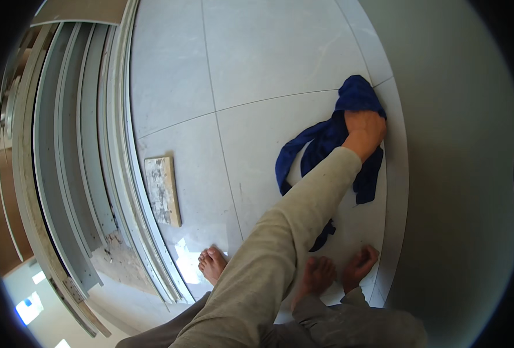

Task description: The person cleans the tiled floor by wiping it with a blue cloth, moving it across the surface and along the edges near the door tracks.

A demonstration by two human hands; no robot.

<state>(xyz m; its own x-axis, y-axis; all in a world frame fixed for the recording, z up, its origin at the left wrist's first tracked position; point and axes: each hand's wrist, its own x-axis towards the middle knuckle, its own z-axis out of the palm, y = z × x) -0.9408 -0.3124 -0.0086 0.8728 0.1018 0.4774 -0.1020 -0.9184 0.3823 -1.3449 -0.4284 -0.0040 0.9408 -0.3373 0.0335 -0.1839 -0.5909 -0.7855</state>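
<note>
My left hand (365, 130) reaches far forward and right, its fingers wrapped in a dark blue cloth (359, 95) at the foot of the wall. Loose strips of the cloth trail over the pale floor tiles (257, 148), and a dark end shows beside my forearm. Low on the right, my right hand (360, 266) is close to the floor beside my right foot (320, 274). Its fingers are curled, and whether anything is in them cannot be seen. My left foot (212, 264) is bare on the tiles, left of my outstretched sleeve.
A tile skirting (398, 174) runs along the grey wall (452, 174) on the right. Long metal channels or tracks (126, 174) lie at the left. Next to them, a worn, stained block (159, 191) lies on the tiles. A brown board (83, 11) covers their far end.
</note>
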